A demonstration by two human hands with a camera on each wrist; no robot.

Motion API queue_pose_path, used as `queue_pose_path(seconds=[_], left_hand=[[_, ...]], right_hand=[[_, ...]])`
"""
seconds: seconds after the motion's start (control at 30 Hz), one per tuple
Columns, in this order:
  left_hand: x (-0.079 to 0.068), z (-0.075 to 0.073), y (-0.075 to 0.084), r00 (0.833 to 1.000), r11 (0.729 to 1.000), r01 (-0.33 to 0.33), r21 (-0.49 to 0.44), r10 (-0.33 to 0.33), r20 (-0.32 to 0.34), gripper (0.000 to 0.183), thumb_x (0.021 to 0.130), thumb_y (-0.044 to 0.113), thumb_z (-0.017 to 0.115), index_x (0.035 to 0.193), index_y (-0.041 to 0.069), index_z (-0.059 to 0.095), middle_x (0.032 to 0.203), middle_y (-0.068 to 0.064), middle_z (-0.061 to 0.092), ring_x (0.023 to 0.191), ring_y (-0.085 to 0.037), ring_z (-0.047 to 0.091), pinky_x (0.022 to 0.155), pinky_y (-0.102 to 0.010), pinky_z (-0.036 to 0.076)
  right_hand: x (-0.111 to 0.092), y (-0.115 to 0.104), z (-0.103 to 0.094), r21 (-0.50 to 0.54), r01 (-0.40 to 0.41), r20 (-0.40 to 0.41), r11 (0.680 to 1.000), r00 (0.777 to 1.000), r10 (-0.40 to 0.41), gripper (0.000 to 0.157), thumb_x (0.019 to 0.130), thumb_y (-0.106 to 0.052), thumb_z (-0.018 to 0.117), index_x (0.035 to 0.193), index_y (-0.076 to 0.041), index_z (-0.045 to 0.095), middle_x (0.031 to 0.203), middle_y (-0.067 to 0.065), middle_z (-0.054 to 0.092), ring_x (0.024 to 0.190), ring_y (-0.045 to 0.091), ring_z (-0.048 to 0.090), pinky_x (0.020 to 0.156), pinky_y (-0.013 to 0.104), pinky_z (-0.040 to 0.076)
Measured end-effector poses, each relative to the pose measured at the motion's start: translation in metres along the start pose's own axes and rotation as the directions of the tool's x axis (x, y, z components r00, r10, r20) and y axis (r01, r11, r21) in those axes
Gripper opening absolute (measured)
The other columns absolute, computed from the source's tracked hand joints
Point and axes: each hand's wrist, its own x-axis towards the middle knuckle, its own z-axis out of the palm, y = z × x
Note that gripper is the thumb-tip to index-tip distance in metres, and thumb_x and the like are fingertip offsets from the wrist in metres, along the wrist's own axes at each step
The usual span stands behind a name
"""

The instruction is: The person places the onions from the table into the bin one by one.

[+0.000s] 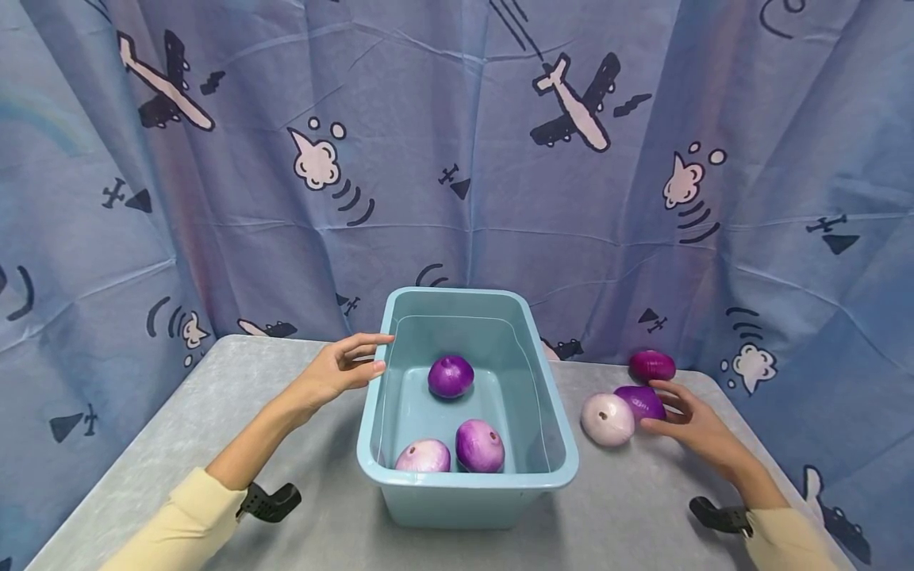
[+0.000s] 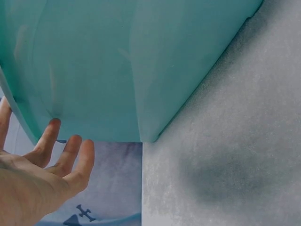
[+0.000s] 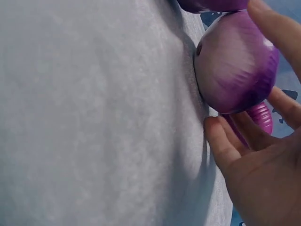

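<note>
A light-blue plastic bin (image 1: 467, 507) stands in the middle of the table, with three purple-and-white onions inside, one of them dark purple (image 1: 451, 377). My left hand (image 1: 344, 369) is at the bin's left rim, its fingers loosely spread and fingertips at the edge. To the right of the bin, my right hand (image 1: 693, 424) reaches around a purple onion (image 3: 237, 63) with thumb and fingers apart. Whether the fingertips press on it is hard to tell. Beside that onion sits a paler onion (image 1: 608, 419), and behind it a magenta onion (image 1: 651, 365).
A grey cloth-like surface covers the table (image 1: 286, 492). A blue curtain (image 1: 428, 159) printed with airplanes hangs behind it and along both sides. Black camera mounts are strapped to both wrists.
</note>
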Motion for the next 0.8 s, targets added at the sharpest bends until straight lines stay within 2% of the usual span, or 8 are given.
queue_pose_path(seconds=[0.27, 0.47, 0.67, 0.73, 0.8], left_hand=[[-0.0006, 0.0002, 0.0005, 1.0, 1.0, 0.007, -0.01, -0.007, 0.005, 0.055, 0.097, 0.027, 0.072, 0.147, 0.011, 0.054, 0.145, -0.016, 0.052, 0.127, -0.03, 0.055, 0.103, -0.054, 0.045], [-0.0013, 0.0004, 0.0014, 1.0, 1.0, 0.014, -0.009, -0.014, 0.001, 0.051, 0.097, 0.028, 0.073, 0.144, 0.017, 0.057, 0.145, -0.014, 0.052, 0.127, -0.029, 0.055, 0.103, -0.054, 0.045], [-0.0023, 0.0008, 0.0031, 1.0, 1.0, 0.019, -0.011, -0.019, 0.001, 0.052, 0.097, 0.028, 0.073, 0.145, 0.017, 0.057, 0.144, -0.013, 0.053, 0.127, -0.029, 0.055, 0.103, -0.055, 0.044], [-0.002, 0.0009, 0.0028, 1.0, 1.0, 0.021, -0.011, -0.021, 0.003, 0.052, 0.097, 0.028, 0.073, 0.145, 0.018, 0.057, 0.144, -0.013, 0.053, 0.127, -0.029, 0.055, 0.103, -0.056, 0.044], [-0.0018, 0.0008, 0.0025, 1.0, 1.0, 0.023, -0.01, -0.023, 0.003, 0.052, 0.097, 0.029, 0.073, 0.145, 0.019, 0.057, 0.144, -0.012, 0.053, 0.127, -0.029, 0.055, 0.103, -0.056, 0.044]], right_hand=[[0.0034, 0.0066, 0.0017, -0.102, 0.039, -0.052, 0.994, 0.998, -0.045, 0.076, 0.095, -0.031, 0.075, 0.153, 0.001, 0.037, 0.151, 0.034, 0.034, 0.133, 0.055, 0.037, 0.104, 0.064, 0.037], [0.0045, 0.0074, 0.0016, -0.113, 0.042, -0.072, 0.993, 0.996, -0.05, 0.075, 0.095, -0.03, 0.076, 0.152, 0.001, 0.038, 0.15, 0.034, 0.037, 0.133, 0.054, 0.039, 0.104, 0.061, 0.038], [0.0054, 0.0085, -0.0005, -0.113, 0.028, -0.087, 0.993, 0.995, -0.038, 0.078, 0.094, -0.034, 0.076, 0.153, -0.001, 0.038, 0.15, 0.034, 0.037, 0.132, 0.054, 0.041, 0.102, 0.06, 0.041], [0.0048, 0.0084, -0.0021, -0.127, 0.03, -0.095, 0.991, 0.995, -0.042, 0.078, 0.094, -0.035, 0.076, 0.153, -0.001, 0.038, 0.149, 0.034, 0.038, 0.13, 0.054, 0.042, 0.1, 0.051, 0.047], [0.0038, 0.008, -0.004, -0.134, 0.031, -0.102, 0.99, 0.994, -0.045, 0.078, 0.094, -0.035, 0.077, 0.153, -0.001, 0.039, 0.148, 0.034, 0.04, 0.129, 0.053, 0.044, 0.095, 0.036, 0.052]])
